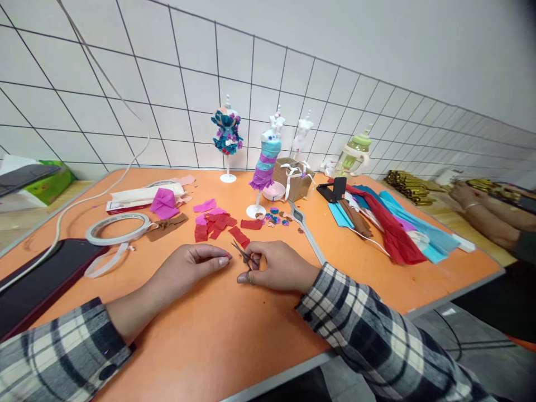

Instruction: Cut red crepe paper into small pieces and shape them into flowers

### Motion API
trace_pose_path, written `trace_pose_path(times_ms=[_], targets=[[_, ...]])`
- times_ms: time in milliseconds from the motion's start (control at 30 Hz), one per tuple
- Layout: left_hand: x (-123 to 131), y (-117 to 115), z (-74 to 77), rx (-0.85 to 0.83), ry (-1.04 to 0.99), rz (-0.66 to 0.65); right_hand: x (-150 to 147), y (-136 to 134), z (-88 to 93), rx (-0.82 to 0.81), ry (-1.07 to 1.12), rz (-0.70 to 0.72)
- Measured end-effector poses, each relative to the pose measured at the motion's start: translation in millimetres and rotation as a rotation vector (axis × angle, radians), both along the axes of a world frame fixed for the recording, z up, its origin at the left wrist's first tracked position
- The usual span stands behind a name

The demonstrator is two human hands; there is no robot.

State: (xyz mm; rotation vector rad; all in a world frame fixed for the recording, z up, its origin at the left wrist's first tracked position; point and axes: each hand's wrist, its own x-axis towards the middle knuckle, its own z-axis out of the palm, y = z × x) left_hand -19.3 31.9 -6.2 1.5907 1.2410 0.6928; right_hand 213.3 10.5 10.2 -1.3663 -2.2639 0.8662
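My left hand (195, 267) pinches a tiny bit of red paper (228, 256) between thumb and fingertips, above the orange table. Facing it, my right hand (274, 265) grips small metal scissors (243, 253) by the handles, their blades parted and pointing up and left. Just beyond the hands lie several red crepe paper pieces (215, 224), with magenta pieces (205, 205) behind them. Past these stands a mini dress form (268, 162) on a white stand, wrapped in blue and purple paper. Small sequins or flowers (274, 218) are scattered at its base.
A tape roll (118, 229), a dark phone or tablet (46, 279) and a white cable (121, 180) occupy the left. Another dress form (227, 134), a pink bowl (274, 191) and a green-lidded bottle (355, 151) stand behind. Crepe paper strips (396, 229) lie right; another person's arms (489, 209) rest beyond.
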Motion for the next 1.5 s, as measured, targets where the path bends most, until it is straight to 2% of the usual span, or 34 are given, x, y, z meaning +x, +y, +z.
trace_pose_path(times_ms=[200,400,600,900,1067,1267,1400,1500], targets=[[-0.9,0.2,-0.2,0.011,0.004,0.006,1.6,-0.8,-0.1,0.065,-0.086,0.055],[-0.6,0.9,-2.3,-0.006,-0.049,-0.059,-1.8,-4.8,0.2,0.005,-0.125,0.130],[-0.4,1.9,-7.4,-0.012,-0.018,-0.114,-3.3,-6.1,3.7,-0.030,-0.121,0.121],[1.5,0.2,-3.2,-0.014,-0.026,-0.107,-1.3,-4.9,-1.6,0.011,-0.117,0.123],[1.4,0.7,-5.4,-0.010,-0.015,-0.074,-1.7,-1.2,-4.2,0.026,-0.121,0.077],[2.6,-1.6,1.4,0.037,0.010,0.022,7.0,5.8,-2.9,0.037,-0.085,-0.125],[2.9,-2.3,5.4,0.042,0.015,0.090,17.3,10.6,-1.7,0.107,-0.250,-0.115],[1.4,-2.1,3.8,0.053,0.007,0.090,20.3,14.0,-3.5,0.022,-0.263,-0.081]])
